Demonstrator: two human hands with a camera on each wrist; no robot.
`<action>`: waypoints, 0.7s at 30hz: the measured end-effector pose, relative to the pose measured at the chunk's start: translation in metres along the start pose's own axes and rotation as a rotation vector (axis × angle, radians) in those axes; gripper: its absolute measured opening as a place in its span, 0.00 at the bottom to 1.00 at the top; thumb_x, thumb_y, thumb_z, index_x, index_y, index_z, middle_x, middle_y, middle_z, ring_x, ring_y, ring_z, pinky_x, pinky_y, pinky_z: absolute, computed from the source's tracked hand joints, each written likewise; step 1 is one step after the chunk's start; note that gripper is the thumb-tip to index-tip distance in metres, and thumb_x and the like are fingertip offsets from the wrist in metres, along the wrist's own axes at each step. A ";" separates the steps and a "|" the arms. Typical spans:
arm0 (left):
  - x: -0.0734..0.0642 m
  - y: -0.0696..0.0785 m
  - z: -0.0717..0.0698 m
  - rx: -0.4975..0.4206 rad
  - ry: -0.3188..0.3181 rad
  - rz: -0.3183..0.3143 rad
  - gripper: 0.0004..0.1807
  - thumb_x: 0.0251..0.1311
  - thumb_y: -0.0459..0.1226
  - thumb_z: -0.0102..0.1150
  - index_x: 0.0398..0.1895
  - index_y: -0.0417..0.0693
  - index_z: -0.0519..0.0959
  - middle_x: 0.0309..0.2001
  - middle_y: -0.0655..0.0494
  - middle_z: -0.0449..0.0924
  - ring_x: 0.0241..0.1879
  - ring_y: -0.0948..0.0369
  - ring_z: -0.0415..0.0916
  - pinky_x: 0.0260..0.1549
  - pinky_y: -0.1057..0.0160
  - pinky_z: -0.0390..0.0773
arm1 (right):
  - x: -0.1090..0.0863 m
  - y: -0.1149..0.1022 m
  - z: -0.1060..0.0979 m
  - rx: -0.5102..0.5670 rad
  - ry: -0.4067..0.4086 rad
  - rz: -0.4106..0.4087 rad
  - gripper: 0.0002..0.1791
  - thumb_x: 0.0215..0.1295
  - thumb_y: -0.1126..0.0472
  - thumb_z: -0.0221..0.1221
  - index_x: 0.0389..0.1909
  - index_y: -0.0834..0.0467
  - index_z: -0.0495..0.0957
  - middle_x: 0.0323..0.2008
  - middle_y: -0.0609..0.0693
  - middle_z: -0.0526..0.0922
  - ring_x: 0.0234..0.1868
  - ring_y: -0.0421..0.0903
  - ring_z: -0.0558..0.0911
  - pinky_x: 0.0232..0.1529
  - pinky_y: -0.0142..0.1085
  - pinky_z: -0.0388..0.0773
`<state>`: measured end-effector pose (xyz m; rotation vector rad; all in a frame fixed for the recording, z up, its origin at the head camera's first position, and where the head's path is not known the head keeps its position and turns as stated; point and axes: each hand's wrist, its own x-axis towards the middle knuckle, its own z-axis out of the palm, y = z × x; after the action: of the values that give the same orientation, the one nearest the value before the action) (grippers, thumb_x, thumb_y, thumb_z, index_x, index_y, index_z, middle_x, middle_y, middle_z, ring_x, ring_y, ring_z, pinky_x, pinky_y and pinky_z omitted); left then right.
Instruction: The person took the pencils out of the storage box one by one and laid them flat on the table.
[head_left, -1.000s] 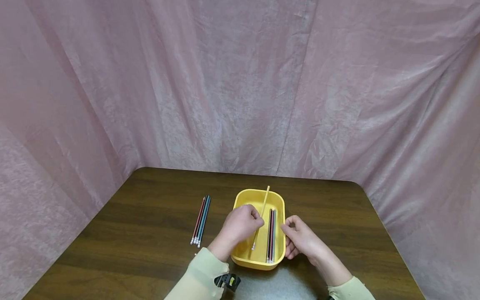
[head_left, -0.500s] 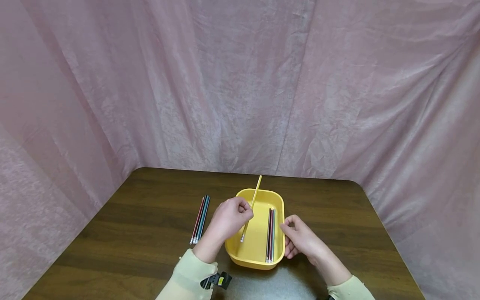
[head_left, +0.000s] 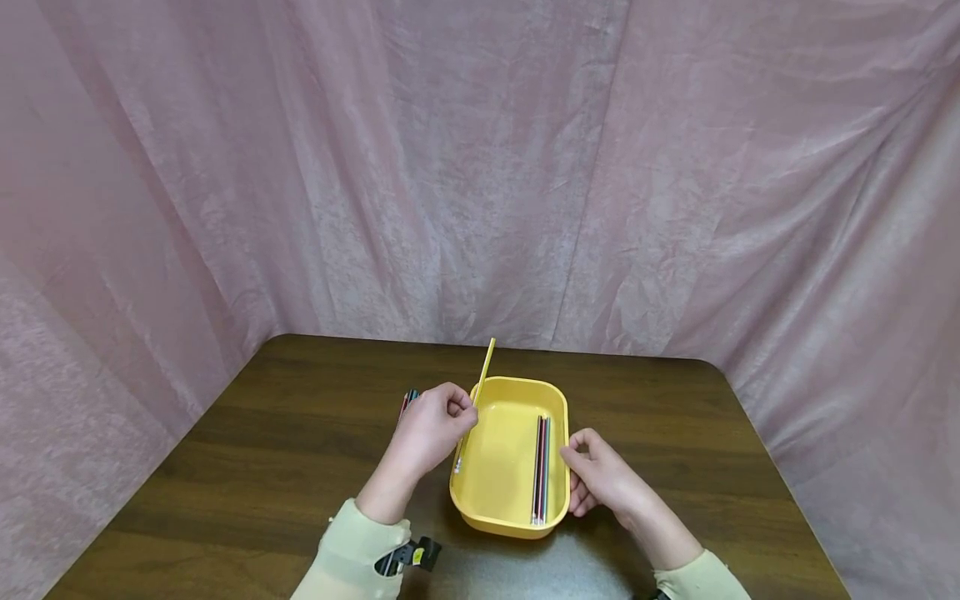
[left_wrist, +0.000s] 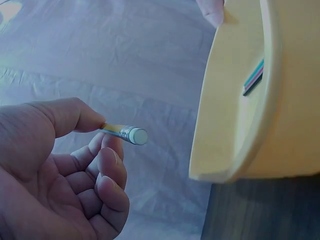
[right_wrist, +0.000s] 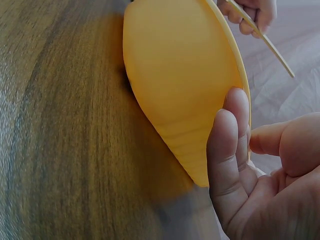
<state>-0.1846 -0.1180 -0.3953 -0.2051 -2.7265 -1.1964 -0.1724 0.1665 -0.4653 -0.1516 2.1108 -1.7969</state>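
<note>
My left hand (head_left: 431, 429) pinches a yellow pencil (head_left: 484, 367) between thumb and fingers, over the left rim of the yellow tray (head_left: 498, 530). The pencil slants, with its white eraser (left_wrist: 138, 136) at the low end. On the opposite side, my right hand (head_left: 603, 475) grips the tray's right rim, thumb at the edge and fingers against the outer wall (right_wrist: 185, 100). Several dark, red and teal pencils (head_left: 541, 471) lie side by side along the tray's right side.
Left of the tray, more pencils (head_left: 409, 400) lie on the brown wooden table (head_left: 300, 433), mostly hidden behind my left hand. A pink curtain (head_left: 480, 167) hangs behind the table's far edge.
My left hand has moved left and slightly up with the yellow pencil, from over the tray's middle to its left rim. The right hand has stayed at the right rim.
</note>
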 end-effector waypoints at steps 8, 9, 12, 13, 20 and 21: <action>0.000 -0.012 -0.012 0.024 0.032 -0.005 0.03 0.64 0.36 0.65 0.32 0.48 0.84 0.27 0.61 0.79 0.29 0.61 0.74 0.36 0.56 0.76 | -0.001 0.000 -0.001 -0.006 0.000 0.005 0.11 0.88 0.61 0.50 0.55 0.64 0.61 0.21 0.55 0.77 0.16 0.44 0.80 0.19 0.36 0.80; 0.001 -0.013 -0.014 0.024 0.032 -0.009 0.03 0.64 0.36 0.65 0.33 0.48 0.84 0.27 0.61 0.79 0.29 0.61 0.74 0.36 0.56 0.75 | 0.000 0.000 -0.001 -0.008 0.002 0.005 0.11 0.88 0.61 0.50 0.55 0.64 0.61 0.21 0.55 0.77 0.16 0.44 0.80 0.19 0.36 0.80; 0.001 -0.020 -0.019 0.032 0.035 -0.025 0.03 0.64 0.37 0.65 0.33 0.48 0.84 0.27 0.61 0.79 0.29 0.60 0.74 0.36 0.56 0.75 | 0.000 0.001 -0.001 -0.013 0.006 0.010 0.11 0.88 0.60 0.50 0.56 0.64 0.61 0.21 0.55 0.77 0.16 0.44 0.80 0.19 0.36 0.80; 0.001 -0.022 -0.020 0.034 0.035 -0.036 0.03 0.65 0.36 0.64 0.34 0.48 0.84 0.27 0.61 0.79 0.29 0.60 0.75 0.37 0.56 0.75 | 0.001 0.001 -0.001 -0.014 0.005 0.013 0.12 0.89 0.60 0.50 0.56 0.64 0.61 0.22 0.55 0.77 0.16 0.44 0.80 0.19 0.36 0.80; -0.001 -0.047 -0.031 0.067 0.046 -0.106 0.02 0.65 0.36 0.64 0.36 0.49 0.84 0.29 0.59 0.80 0.30 0.58 0.75 0.39 0.54 0.76 | 0.001 0.002 -0.002 -0.012 0.002 0.021 0.12 0.89 0.59 0.50 0.57 0.63 0.61 0.22 0.55 0.77 0.16 0.46 0.81 0.19 0.37 0.81; -0.002 -0.051 -0.032 0.071 0.045 -0.113 0.02 0.66 0.36 0.64 0.37 0.48 0.85 0.29 0.59 0.80 0.30 0.58 0.76 0.39 0.54 0.76 | 0.000 0.002 -0.002 -0.011 0.003 0.021 0.12 0.89 0.59 0.50 0.57 0.63 0.61 0.23 0.55 0.77 0.16 0.46 0.81 0.19 0.37 0.81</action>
<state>-0.1897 -0.1761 -0.4105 -0.0159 -2.7677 -1.1147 -0.1733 0.1684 -0.4667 -0.1295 2.1169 -1.7750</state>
